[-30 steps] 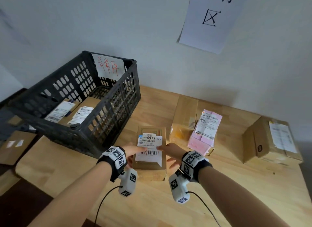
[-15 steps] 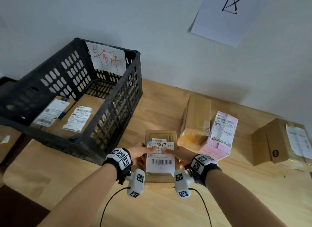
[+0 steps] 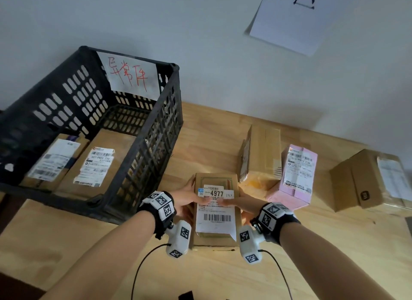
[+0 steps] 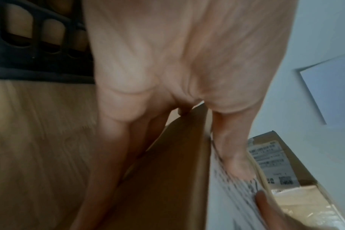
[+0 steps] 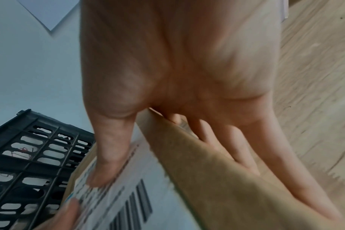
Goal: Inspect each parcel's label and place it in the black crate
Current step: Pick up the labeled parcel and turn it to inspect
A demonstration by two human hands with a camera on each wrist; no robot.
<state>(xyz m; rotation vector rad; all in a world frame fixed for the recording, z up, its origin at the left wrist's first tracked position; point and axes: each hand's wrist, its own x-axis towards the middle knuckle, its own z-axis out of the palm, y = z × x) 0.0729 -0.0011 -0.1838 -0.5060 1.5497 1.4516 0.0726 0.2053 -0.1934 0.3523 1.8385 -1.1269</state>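
The parcel (image 3: pixel 215 210), a flat brown box, is held label up just above the surface (image 3: pixel 312 255), right of the crate (image 3: pixel 142 157). Its white label (image 3: pixel 215 212) reads 4977 over a barcode. The left hand (image 3: pixel 185 201) holds the parcel's left edge and the right hand (image 3: pixel 243 205) its right edge; each grip is clamped on the parcel, thumb on the label and fingers underneath, the two thumb tips almost meeting.

The black crate stands at the left end of the surface with a white note (image 3: pixel 131 76) in red writing on its far wall. Inside lie two boxes (image 3: pixel 98 165) side by side, labels up. Right of the parcel a tan box (image 3: pixel 263 157) stands on edge, touching a pink box (image 3: pixel 298 172) with a white label. Further right, well apart, sits a larger carton (image 3: pixel 365 181).

The surface is pale wood and meets a plain light wall (image 3: pixel 200 32), where a white sheet (image 3: pixel 296 18) with black strokes hangs.

The left wrist view alone shows the left fingers (image 4: pixel 116 140) running under the parcel (image 4: pixel 167 171) and the thumb flat on the label; it also catches the crate's base and the carton. The right wrist view shows the right fingers (image 5: pixel 246 155) spread beneath the parcel (image 5: pixel 217 179), the barcode close up, and the crate's slotted wall (image 5: pixel 29 163) behind.
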